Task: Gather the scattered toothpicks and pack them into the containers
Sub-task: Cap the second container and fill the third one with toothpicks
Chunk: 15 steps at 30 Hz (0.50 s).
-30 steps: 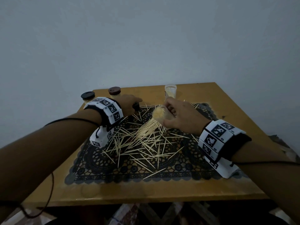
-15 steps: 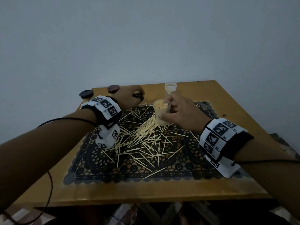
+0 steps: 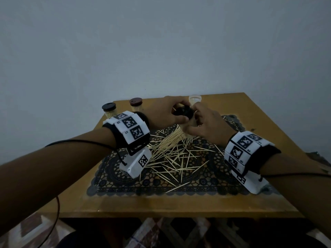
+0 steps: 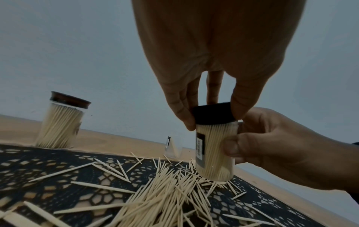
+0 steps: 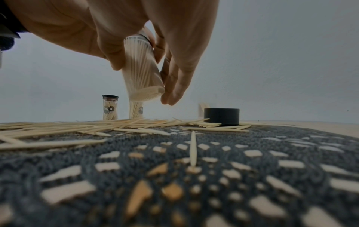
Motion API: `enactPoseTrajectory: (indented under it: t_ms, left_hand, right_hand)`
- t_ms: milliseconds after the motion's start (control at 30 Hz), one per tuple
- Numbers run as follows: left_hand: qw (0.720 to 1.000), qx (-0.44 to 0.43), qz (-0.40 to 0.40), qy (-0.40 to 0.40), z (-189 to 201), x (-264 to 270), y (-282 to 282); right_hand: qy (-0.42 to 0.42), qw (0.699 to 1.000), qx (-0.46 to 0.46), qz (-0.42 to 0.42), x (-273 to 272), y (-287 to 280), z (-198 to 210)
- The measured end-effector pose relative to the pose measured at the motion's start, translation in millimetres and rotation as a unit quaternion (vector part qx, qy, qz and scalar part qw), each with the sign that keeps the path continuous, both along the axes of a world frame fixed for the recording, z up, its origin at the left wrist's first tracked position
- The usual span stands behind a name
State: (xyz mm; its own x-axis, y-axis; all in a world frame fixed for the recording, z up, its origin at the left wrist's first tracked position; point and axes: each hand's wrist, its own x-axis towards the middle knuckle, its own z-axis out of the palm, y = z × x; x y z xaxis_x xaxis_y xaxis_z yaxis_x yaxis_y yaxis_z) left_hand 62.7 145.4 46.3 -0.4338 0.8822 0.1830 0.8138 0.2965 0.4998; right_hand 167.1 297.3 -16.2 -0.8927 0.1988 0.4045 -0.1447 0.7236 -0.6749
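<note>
head: high, forward-down | wrists: low, close | shared: mat [image 3: 114, 178]

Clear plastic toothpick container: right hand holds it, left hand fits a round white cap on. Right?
No: the left wrist view shows a round black cap; the right hand holds the clear plastic toothpick container, the left hand fits it.

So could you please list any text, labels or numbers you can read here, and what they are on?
No words can be read.
Held container: dark label with a barcode, too blurred.
Capped containers: round dark labels, too small.
Wrist bands: black-and-white square codes, no letters.
</note>
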Motion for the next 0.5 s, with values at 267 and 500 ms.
enactPoseTrajectory:
  t_ms: [267, 500]
  left_hand:
    - [0.999, 0.004, -0.008, 0.046, -0.9, 4.9, -5.2]
    - [0.999, 0.008, 0.003, 0.036, -4.0, 2.8, -6.2]
  right_hand:
    - [-0.013, 0.999, 0.039, 0.008, -3.3, 3.0, -2.5]
    - [-0.002, 0.999, 0.037, 0.004, -3.0, 1.7, -1.7]
